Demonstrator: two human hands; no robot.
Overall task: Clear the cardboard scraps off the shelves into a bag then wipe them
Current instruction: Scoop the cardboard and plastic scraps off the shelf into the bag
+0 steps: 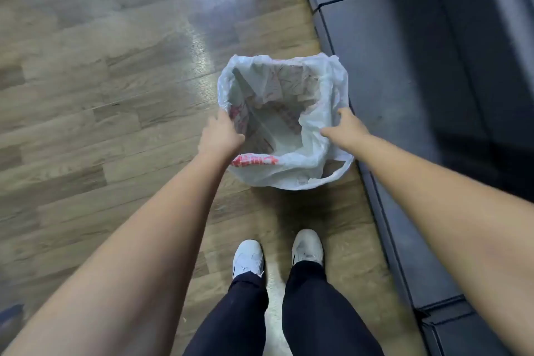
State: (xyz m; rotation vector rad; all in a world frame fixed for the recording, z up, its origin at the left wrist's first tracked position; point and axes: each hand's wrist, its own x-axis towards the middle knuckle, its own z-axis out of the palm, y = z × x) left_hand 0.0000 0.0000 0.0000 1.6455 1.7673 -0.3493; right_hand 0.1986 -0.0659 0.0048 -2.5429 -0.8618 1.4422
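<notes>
A white plastic bag (315, 153) with red print stands open on the wooden floor in front of my feet. Its mouth is spread wide and I see only the bag's own creased lining inside. My left hand (221, 136) grips the bag's left rim, fingers curled over the edge. My right hand (345, 126) pinches the right rim and pulls it outward. No cardboard scraps show anywhere in view.
A dark grey shelf unit (404, 72) runs along the right side, its low base edge next to the bag. Wooden plank floor (101, 89) stretches to the left. My white shoes (250, 257) stand just behind the bag.
</notes>
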